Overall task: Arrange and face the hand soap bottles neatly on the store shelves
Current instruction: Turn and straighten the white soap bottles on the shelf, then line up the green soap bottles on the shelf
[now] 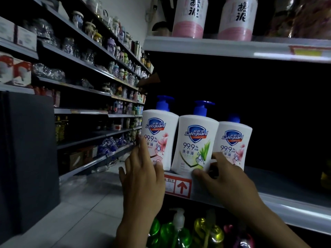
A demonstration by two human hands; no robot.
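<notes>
White plastic with blue pump tops, the left hand soap bottle (159, 126), the middle hand soap bottle (195, 140) and the right hand soap bottle (232, 138) stand upright, close side by side, at the near edge of the pale metal shelf (295, 210), labels toward me. My left hand (143, 176) lays straight fingers on the left one's front. My right hand (223, 176) curls round the middle one's lower right edge, thumb on its label. A red arrow tag (179, 186) hangs on the shelf edge; below stands a green clear pump bottle (168, 233).

The left bottle (161, 126) and right bottle (232, 136) are white with blue pumps and pink flowers; the middle bottle (195, 136) shows green leaves. The shelf tag (180, 187) bears a red arrow.
</notes>
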